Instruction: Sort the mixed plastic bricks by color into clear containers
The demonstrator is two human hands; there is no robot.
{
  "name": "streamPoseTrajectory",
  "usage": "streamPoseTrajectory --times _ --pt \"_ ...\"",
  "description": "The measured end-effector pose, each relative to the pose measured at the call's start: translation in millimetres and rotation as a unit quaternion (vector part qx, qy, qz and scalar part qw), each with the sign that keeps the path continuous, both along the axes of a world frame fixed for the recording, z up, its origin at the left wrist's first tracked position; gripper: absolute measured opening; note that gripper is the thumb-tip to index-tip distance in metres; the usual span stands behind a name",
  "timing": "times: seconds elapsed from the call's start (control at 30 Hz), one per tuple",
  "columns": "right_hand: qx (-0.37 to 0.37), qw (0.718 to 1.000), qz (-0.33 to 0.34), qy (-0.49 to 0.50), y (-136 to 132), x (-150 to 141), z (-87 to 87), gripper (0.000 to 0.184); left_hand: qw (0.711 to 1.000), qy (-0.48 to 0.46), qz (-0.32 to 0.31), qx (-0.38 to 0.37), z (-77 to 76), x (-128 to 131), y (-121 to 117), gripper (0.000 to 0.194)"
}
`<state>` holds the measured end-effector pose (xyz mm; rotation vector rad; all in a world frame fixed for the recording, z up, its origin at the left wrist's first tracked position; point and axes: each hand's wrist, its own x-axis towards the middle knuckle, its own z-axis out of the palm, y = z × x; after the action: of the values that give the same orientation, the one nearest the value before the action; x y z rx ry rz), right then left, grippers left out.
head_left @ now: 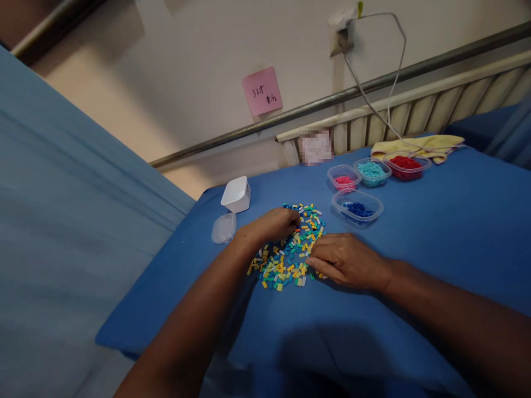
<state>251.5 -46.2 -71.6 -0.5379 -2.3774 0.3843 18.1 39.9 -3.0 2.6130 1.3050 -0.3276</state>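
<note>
Left hand (286, 222) and right hand (350, 260) both reached palm-down over the loose small pieces (282, 270), fingers bent inward. The left fingertips were hidden behind the knuckles, and the right fingers lay folded close together with the thumb alongside; whether either hand was pinching a piece I could not tell.

Beyond the right hand stood four clear tubs. Nearest to it, the oval tub (379, 210) held dark blue pieces (357, 209). Farther off, in a row running rightward, came the smallest tub (331, 175) with pink pieces (344, 181), the middle tub (388, 171) with turquoise pieces (371, 169) and the far-right tub (427, 163) with a heap of red pieces (405, 162). Beyond and to the left of the left hand stood an open white tub (236, 193), with a clear lid (224, 228) lying nearer that hand.

The loose pieces lay between the hands, spreading past the left hand on its far side and back toward the wearer below it; the right hand touched their right edge. They were short and mostly oblong, yellow, pale yellow, green, teal, blue and white, scattered unevenly over the blue tabletop (448, 237).
</note>
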Motion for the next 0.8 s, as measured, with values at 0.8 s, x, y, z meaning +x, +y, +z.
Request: streamPoseTrajectory --times 0.8 --pt "0.020 1.000 0.018 0.010 -7.4 -8.2 2.1 0.042 0.873 -0.412 0.171 -0.196 9.6 52.8 18.5 0.019"
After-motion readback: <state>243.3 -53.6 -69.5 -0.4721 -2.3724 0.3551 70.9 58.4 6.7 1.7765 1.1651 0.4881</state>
